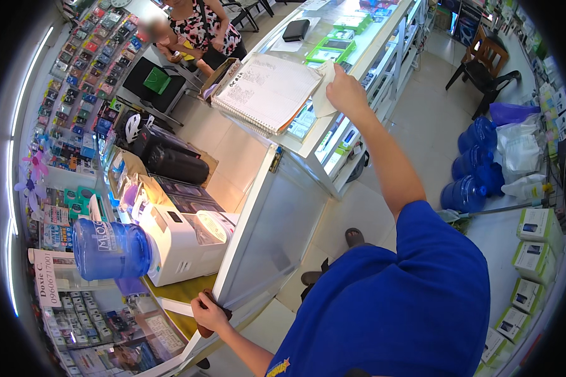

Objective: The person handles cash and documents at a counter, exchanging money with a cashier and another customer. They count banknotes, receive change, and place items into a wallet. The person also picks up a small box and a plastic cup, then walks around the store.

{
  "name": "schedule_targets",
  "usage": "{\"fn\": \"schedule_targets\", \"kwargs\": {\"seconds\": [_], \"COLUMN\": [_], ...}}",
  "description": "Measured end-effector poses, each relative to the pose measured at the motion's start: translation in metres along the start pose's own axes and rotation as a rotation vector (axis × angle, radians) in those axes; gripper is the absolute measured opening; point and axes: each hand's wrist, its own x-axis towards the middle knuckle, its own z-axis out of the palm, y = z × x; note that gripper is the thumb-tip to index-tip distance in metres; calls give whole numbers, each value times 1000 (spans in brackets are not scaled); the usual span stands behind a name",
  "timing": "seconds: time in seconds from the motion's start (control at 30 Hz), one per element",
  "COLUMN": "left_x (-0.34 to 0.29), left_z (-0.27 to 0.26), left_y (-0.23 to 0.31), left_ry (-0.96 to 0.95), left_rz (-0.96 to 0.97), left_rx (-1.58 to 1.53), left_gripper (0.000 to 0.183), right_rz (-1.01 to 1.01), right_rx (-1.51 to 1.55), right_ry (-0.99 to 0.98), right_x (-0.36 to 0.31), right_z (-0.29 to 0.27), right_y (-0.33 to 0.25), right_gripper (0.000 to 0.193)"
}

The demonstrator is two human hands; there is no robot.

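Note:
My right arm reaches out to the far glass counter, where my right hand (348,94) is closed on the edge of a cream paper sheet (324,94). The sheet lies beside an open spiral notebook (267,91) with handwriting on its page. My left hand (210,313) rests low at the edge of the near counter. Its fingers are curled around a brown leather-like object (205,328), mostly hidden by the hand, whose exact kind I cannot make out. A white countertop machine (185,242) with a blue water jug (112,248) on it stands beyond my left hand.
A black wallet (295,30) and green-edged phone boxes (331,50) sit on the far counter (308,143). A white swing panel (258,232) stands between the counters. Two people (201,28) are beyond it. Blue water jugs (464,193) and a chair (484,66) stand at right.

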Motion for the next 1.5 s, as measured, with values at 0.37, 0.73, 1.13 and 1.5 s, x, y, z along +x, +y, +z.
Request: {"fn": "schedule_targets", "kwargs": {"seconds": [0.37, 0.73, 1.13, 1.5], "left_x": [-2, -2, 12, 16], "left_z": [7, -3, -33, -44], "left_y": [-9, 7, 3, -25], "left_ry": [60, 44, 46, -21], "left_rz": [18, -4, 49, 58], "left_rx": [18, -13, -93, -173], "left_gripper": [40, 37, 30, 31], "right_rz": [-63, -434, -1057, -931], "right_rx": [-14, 386, 786, 235], "right_ry": [285, 553, -331, -697], "right_x": [-6, -83, -298, -363], "right_z": [18, 0, 94, 155], "right_y": [25, -5, -180, -246], "right_gripper": [49, 22, 14, 17]}}
